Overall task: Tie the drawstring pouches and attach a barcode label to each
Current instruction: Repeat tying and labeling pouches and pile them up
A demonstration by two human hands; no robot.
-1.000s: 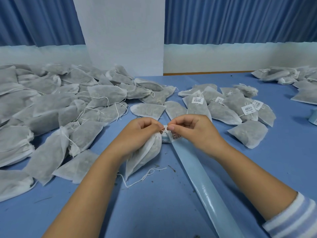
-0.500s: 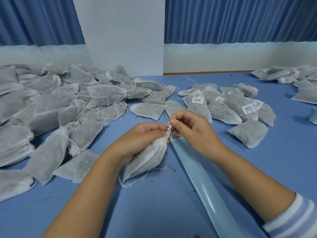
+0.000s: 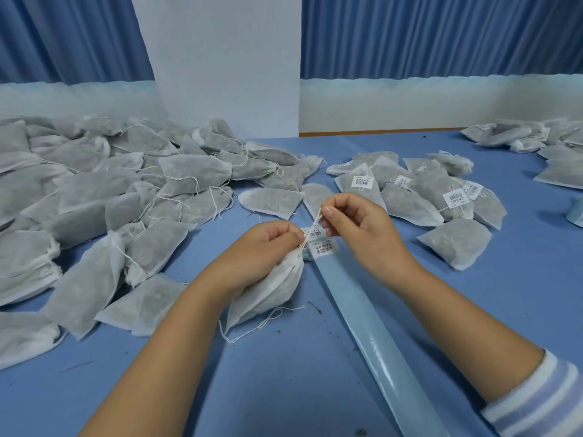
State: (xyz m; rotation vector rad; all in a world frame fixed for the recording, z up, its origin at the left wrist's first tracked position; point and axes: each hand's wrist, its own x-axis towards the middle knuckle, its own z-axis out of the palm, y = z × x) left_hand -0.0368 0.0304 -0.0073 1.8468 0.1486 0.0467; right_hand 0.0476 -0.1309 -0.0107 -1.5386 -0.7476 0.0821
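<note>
My left hand grips the gathered neck of a white drawstring pouch that lies on the blue table. My right hand pinches the pouch's white drawstring and holds it taut, up and away from the neck. A second loose string end trails on the table below the pouch. Just right of the pouch's neck, barcode labels sit at the end of a long pale-blue backing strip.
A big heap of unlabelled pouches covers the table's left side. Labelled pouches lie in a group at the right, with more pouches at the far right. A white pillar stands behind. Crumbs dot the blue table.
My right hand has drawn the drawstring up and to the right, pulling it taut. The pouch's neck has bunched tighter under my left hand, and the labels on the strip now show.
</note>
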